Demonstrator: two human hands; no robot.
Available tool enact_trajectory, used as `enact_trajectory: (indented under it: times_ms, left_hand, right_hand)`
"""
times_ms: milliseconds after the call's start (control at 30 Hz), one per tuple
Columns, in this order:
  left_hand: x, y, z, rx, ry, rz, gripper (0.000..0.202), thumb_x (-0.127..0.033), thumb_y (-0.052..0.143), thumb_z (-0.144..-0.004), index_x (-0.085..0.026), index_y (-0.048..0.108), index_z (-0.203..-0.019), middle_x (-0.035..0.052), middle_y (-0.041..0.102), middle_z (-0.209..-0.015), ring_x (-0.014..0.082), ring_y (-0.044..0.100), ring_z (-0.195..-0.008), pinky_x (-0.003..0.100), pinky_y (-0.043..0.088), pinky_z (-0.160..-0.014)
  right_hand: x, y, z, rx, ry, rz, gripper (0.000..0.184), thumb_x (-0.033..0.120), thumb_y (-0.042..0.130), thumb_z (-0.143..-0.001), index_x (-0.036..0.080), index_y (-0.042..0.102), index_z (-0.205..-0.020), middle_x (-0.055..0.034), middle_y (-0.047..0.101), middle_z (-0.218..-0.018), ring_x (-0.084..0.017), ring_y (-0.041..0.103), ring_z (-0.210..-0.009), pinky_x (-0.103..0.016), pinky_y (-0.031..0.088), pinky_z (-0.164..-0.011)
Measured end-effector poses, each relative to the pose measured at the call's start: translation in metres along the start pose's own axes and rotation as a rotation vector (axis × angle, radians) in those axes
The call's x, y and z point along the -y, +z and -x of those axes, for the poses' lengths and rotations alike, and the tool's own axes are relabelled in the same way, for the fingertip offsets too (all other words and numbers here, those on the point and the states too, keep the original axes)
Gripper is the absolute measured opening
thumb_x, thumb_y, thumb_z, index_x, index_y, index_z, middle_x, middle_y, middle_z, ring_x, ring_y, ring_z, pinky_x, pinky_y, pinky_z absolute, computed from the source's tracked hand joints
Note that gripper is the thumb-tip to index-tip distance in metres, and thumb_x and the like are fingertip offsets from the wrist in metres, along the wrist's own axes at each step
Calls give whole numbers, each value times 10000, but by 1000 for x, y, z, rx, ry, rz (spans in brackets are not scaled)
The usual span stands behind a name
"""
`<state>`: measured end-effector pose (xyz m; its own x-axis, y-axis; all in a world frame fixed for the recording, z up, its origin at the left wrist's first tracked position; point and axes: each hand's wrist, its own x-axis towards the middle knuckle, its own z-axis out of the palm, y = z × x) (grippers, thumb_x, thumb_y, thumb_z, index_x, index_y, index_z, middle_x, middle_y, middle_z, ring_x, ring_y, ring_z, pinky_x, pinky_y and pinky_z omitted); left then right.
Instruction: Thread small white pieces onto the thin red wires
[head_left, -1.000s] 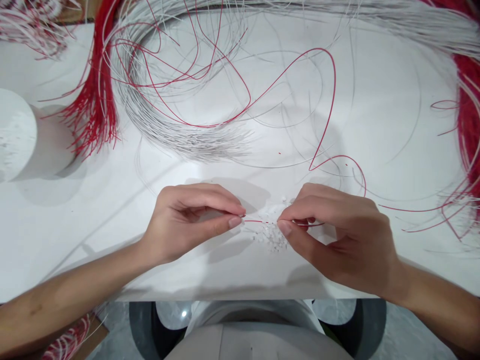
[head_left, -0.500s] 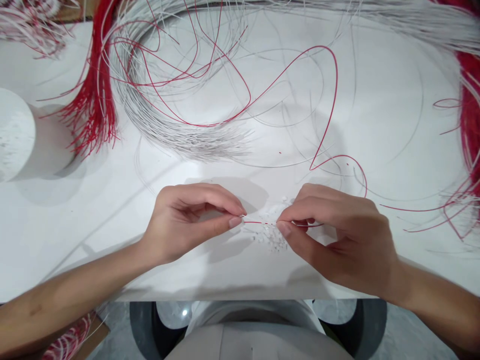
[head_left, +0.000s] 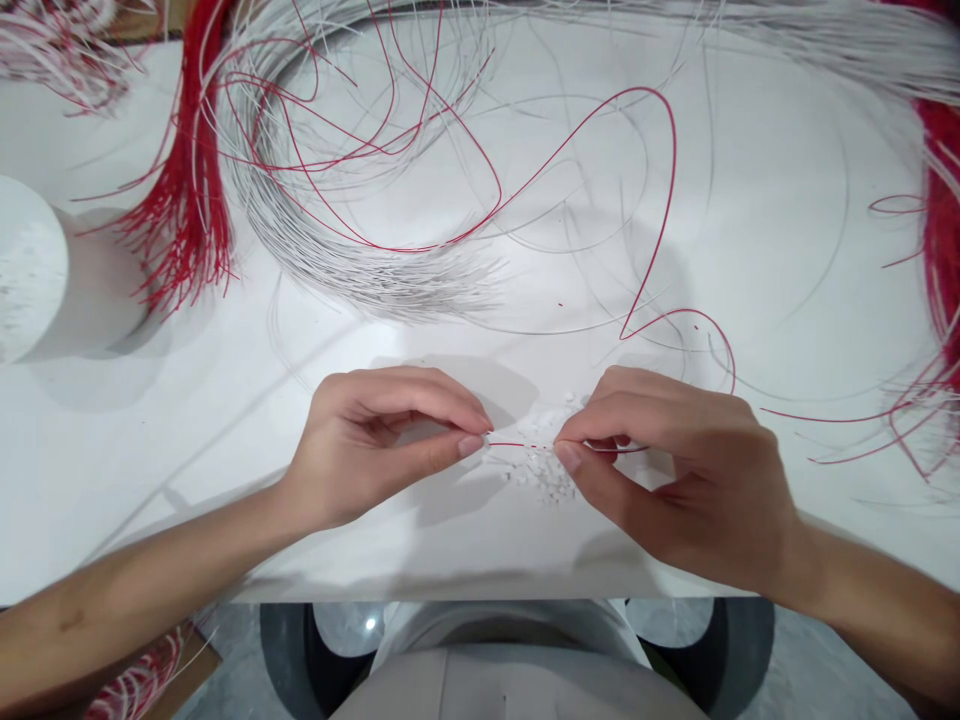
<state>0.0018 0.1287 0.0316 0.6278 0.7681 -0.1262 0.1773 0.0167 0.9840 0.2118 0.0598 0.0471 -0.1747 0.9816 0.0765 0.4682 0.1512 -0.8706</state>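
Over the white table, my left hand is closed in a pinch, thumb against forefinger. A tiny white piece shows at those fingertips; its kind is too small to make out. My right hand pinches a thin red wire, whose short straight length spans the gap between both hands. Part of this wire comes out behind the right fingertips, with a pale strand beside it. Below and between the hands lies a loose pile of small white pieces.
Beyond the hands lie a curved bundle of white wires and several loose red wires. Red wire bundles hang at left and right. A white cylindrical container lies at the left. The table's front edge is near my body.
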Motion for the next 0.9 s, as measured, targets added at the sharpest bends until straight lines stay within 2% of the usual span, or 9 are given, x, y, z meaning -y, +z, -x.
enact_trajectory:
  times_ms: [167, 600, 900]
  left_hand:
    - [0, -1, 0, 8, 10, 4, 81, -124, 726, -729, -203, 733, -738, 41, 724, -770, 156, 681, -709, 221, 571, -615]
    - [0, 0, 1, 6, -8, -6, 18, -204, 735, -740, -219, 728, -731, 39, 730, -751, 170, 685, -685, 250, 579, -600]
    - [0, 1, 1, 4, -8, -9, 64, -140, 743, -712, -201, 727, -719, 30, 733, -738, 165, 687, -678, 235, 581, -605]
  right_hand:
    - [0, 0, 0, -2, 4, -1, 145, 86, 563, -786, 206, 569, -705, 31, 557, -572, -92, 507, -549, -226, 417, -519]
    - [0, 1, 0, -26, 33, -5, 128, 112, 560, -805, 206, 590, -723, 32, 565, -580, -94, 508, -559, -233, 430, -530]
    - [1, 1, 0, -37, 29, -11, 123, 108, 569, -805, 200, 594, -727, 29, 566, -580, -89, 507, -557, -227, 413, -526]
